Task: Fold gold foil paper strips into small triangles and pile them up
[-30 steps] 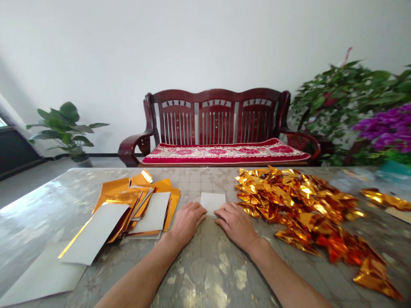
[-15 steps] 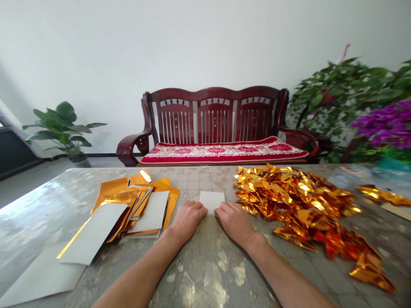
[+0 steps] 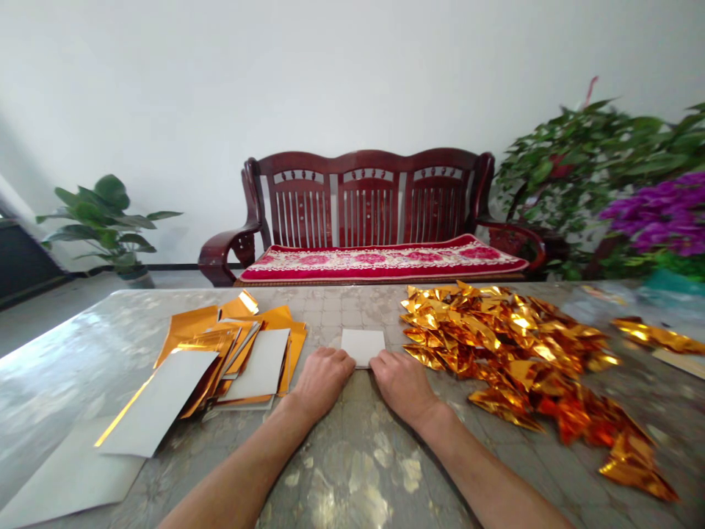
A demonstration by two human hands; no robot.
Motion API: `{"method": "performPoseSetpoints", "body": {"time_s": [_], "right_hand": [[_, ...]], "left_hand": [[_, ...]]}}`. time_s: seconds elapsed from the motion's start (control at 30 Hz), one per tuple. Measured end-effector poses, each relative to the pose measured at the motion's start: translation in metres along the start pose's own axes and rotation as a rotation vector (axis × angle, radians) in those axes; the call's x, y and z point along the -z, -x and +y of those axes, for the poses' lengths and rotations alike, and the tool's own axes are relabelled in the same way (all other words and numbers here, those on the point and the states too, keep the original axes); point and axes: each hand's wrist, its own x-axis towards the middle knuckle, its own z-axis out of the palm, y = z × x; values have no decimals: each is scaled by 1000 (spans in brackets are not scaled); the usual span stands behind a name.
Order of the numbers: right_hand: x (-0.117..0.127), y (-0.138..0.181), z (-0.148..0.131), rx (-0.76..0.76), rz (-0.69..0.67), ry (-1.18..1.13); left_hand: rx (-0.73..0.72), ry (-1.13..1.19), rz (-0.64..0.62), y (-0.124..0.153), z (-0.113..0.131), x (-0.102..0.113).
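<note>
Pot [image 3: 137, 280] holds leafy plant [image 3: 113, 220] (left hand [image 3: 324, 375] touches white paper [image 3: 362, 345]).

Soft, fairly bright light; glare from the left whitens the worktop's [image 3: 71, 367] left edge, with weaker reflections near centre. Gold foil [image 3: 507, 330] glints sharply. Flowers [image 3: 661, 217] at right look smeared; wide-angle distortion stretches the sides.

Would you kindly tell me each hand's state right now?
Left hand: curled at the left edge of the small, white, square paper; pinching or pressing, unclear.
Right hand: curled at its right edge; grip likewise unclear.
</note>
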Motion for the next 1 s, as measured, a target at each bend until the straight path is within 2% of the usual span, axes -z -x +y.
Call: {"method": "performPoseSetpoints", "body": {"time_s": [0.4,0.57,0.7,1.0], "right_hand": [[0,2,5,-3,108,-68],[-4,-1,10,-65,99,-136],[-8,-3,13,-119,91,-252],[-12,-6,15,-194,32,-365]], "left_hand": [[30,-44,88,-3,6,-4],[49,-15,101,-3,2,-7],[62,111,95,-3,-4,-8],[329,565,128,-9,-10,-16]]}}
